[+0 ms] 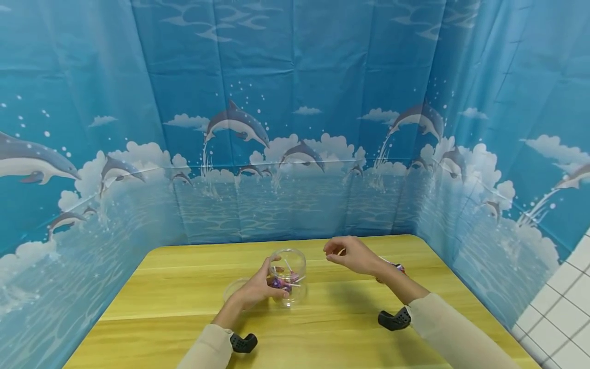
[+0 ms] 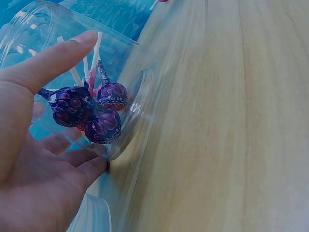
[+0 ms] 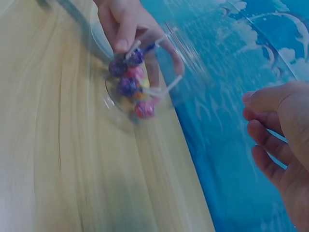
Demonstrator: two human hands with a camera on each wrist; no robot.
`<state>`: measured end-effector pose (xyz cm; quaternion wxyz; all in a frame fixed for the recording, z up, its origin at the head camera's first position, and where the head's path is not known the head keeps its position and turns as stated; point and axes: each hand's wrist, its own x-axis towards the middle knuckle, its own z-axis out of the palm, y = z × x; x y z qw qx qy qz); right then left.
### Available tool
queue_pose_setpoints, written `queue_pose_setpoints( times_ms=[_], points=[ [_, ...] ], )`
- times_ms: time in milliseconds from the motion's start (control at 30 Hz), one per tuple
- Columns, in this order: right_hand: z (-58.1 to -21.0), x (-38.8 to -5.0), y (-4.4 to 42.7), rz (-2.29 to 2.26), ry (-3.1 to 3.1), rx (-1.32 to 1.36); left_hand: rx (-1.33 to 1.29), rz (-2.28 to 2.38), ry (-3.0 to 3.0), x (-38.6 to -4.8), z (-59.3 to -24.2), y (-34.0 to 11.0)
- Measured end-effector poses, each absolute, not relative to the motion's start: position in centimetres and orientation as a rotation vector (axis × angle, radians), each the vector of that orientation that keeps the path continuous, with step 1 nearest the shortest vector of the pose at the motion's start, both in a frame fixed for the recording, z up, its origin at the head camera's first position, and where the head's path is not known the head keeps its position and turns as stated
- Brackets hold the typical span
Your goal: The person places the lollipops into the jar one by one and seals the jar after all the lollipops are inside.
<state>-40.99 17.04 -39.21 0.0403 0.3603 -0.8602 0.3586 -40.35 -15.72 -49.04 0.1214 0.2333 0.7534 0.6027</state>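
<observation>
My left hand point(image 1: 259, 287) grips a clear plastic jar point(image 1: 295, 259) round its side, thumb and fingers on opposite sides. The jar stands on the table, its mouth uncovered. Inside lie several wrapped lollipops point(image 2: 104, 123), purple and pink, with white sticks pointing various ways. To the right of the jar, my right hand point(image 1: 352, 254) hovers above the table with loosely bent fingers. Nothing shows between its fingers in the right wrist view, where the hand point(image 3: 285, 140) is apart from the jar point(image 3: 113, 104).
A clear round lid point(image 1: 230, 291) lies left of the jar, partly behind the left hand. More wrapped lollipops point(image 1: 400, 267) lie at the table's right, partly covered by the right forearm. A blue dolphin-print curtain point(image 1: 286, 205) hangs behind the yellow wood-grain table point(image 1: 184, 287).
</observation>
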Motion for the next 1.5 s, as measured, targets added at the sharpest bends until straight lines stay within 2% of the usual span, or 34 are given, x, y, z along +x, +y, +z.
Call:
queue_pose_setpoints(
  times_ms=[667, 1000, 1300, 1500],
  points=[
    [-42.6, -40.7, 26.7, 1.041, -2.649, 0.748, 0.688, 1.787, 2.152, -40.6, -49.4, -15.7],
    [-45.3, -40.7, 29.9, 1.042, -2.711, 0.617, 0.681, 1.782, 2.174, -40.6, -49.5, -16.0],
    [-48.3, -41.5, 31.2, 0.699, -2.679, 0.729, 0.679, 1.775, 2.190, -40.6, -49.5, -16.0],
    [-48.9, -41.7, 30.9, 0.528, -2.683, 0.783, 0.666, 1.783, 2.197, -40.6, -49.5, -15.9]
  ],
)
